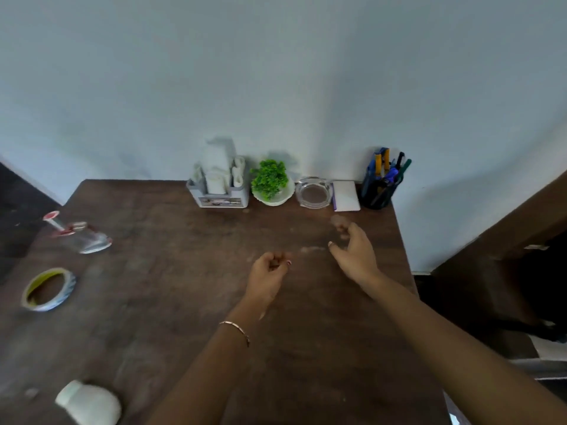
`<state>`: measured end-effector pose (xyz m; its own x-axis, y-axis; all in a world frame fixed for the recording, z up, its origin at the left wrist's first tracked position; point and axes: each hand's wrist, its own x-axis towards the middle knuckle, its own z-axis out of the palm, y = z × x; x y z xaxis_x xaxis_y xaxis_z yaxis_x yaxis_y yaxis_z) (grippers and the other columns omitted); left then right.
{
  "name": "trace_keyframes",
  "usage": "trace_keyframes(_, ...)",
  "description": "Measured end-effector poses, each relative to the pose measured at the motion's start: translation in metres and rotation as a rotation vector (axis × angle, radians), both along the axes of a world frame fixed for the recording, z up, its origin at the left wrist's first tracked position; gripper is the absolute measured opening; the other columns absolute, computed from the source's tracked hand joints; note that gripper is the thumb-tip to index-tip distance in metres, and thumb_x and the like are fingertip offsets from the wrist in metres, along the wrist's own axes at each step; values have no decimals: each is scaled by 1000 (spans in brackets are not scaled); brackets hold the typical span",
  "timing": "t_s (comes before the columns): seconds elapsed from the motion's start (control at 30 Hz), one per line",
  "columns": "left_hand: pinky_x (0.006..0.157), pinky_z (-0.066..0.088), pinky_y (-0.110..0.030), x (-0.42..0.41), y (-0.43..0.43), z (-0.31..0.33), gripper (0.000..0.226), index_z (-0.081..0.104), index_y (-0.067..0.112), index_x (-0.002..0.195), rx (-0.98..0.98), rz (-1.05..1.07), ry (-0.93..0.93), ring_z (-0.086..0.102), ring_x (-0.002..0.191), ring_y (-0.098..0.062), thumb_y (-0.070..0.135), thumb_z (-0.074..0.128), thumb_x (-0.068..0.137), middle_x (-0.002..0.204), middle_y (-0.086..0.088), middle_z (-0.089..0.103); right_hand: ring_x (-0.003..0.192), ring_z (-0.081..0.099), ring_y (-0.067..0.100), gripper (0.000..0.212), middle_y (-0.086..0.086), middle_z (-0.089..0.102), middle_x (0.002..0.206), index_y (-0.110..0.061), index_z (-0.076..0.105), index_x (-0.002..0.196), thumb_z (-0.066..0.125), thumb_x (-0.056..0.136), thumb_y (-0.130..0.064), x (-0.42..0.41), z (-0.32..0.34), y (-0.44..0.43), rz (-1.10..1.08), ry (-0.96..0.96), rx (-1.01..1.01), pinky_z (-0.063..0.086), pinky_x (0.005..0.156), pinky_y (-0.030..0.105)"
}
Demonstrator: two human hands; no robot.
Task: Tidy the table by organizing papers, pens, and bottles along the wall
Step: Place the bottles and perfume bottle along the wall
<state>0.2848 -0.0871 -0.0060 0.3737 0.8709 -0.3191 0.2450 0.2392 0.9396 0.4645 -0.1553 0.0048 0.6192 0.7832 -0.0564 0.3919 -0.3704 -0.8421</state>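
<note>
Along the wall stand a grey organizer with rolled white papers (218, 185), a white notepad (346, 196) and a dark pen holder full of pens (380, 187). A clear bottle with a red cap (78, 236) lies on its side at the table's left edge. A white bottle (89, 403) lies at the near left. My left hand (268, 277) hovers over the table's middle with fingers curled, holding nothing visible. My right hand (352, 250) is blurred, fingers loosely spread, below the notepad and empty.
A small green plant in a white pot (271, 184) and a glass ashtray (313, 191) sit between organizer and notepad. A roll of tape (47, 289) lies at the left. The dark wooden table (184, 286) ends at the right beside a dark gap.
</note>
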Motion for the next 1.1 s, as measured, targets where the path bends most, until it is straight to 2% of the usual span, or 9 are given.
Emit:
trace_keyframes(0.2, 65, 44, -12, -110, -4, 22, 21, 62, 17, 86, 14, 116, -56, 55, 73, -4, -3, 59, 89, 83, 6, 64, 92, 59, 9, 28, -1, 60, 110, -16, 63, 108, 68, 82, -9, -111, 10, 32, 157, 6, 22, 47, 86, 24)
trace_keyframes(0.37, 58, 41, -6, -216, 1, 30, 15, 63, 10, 92, 45, 256, -33, 54, 70, -4, -4, 58, 89, 83, 2, 64, 81, 62, 10, 18, 2, 67, 100, -21, 63, 92, 65, 83, -5, -213, 12, 55, 278, 162, 2, 48, 77, 21)
trace_keyframes(0.43, 62, 42, -10, -262, 1, 30, 17, 65, 13, 90, 44, 338, -20, 56, 69, -1, -2, 58, 90, 82, 3, 64, 82, 62, 11, 16, 4, 66, 98, -14, 63, 94, 63, 86, -1, -257, 10, 63, 334, 243, 4, 47, 73, 14)
trace_keyframes(0.53, 67, 44, -18, -322, -1, 28, 18, 65, 18, 88, 32, 438, 8, 56, 75, -6, 1, 58, 90, 84, 3, 65, 72, 60, -7, 14, -2, 62, 89, 3, 61, 101, 59, 88, 7, -311, 5, 68, 405, 307, -27, 43, 70, 5)
trace_keyframes(0.6, 66, 44, -17, -360, -3, 23, 17, 65, 15, 91, 35, 494, 38, 57, 74, -7, 1, 57, 91, 85, 3, 65, 71, 59, -8, 15, -3, 61, 88, 2, 62, 102, 60, 87, 6, -343, -1, 67, 477, 297, -66, 42, 70, 7)
trace_keyframes(0.7, 60, 44, -13, -402, -6, 14, 18, 67, 16, 88, 32, 577, 65, 54, 65, -4, 1, 58, 89, 78, 5, 64, 79, 58, 6, 19, 4, 63, 93, -5, 64, 102, 64, 85, 2, -377, -6, 62, 580, 290, -115, 43, 73, 7)
trace_keyframes(0.77, 60, 43, -20, -420, -10, 6, 15, 67, 16, 88, -3, 610, 55, 52, 63, -6, 4, 59, 88, 75, 3, 63, 85, 59, 12, 20, 2, 64, 96, -13, 64, 98, 69, 83, -1, -394, -10, 60, 632, 278, -152, 47, 80, 18)
trace_keyframes(0.97, 49, 40, -23, -453, -14, -12, 10, 58, 17, 93, -142, 685, -42, 51, 59, -12, 8, 61, 89, 82, -2, 63, 86, 58, 12, 29, -3, 64, 101, -24, 61, 91, 77, 75, -6, -432, -17, 52, 697, 232, -228, 48, 80, 22)
trace_keyframes(1.1, 53, 40, -21, -467, -19, -14, 11, 58, 15, 89, -154, 659, -37, 50, 61, -12, 3, 59, 89, 79, -2, 63, 90, 65, 16, 33, -1, 66, 103, -25, 61, 90, 83, 67, -17, -445, -20, 55, 746, 66, -260, 53, 85, 32)
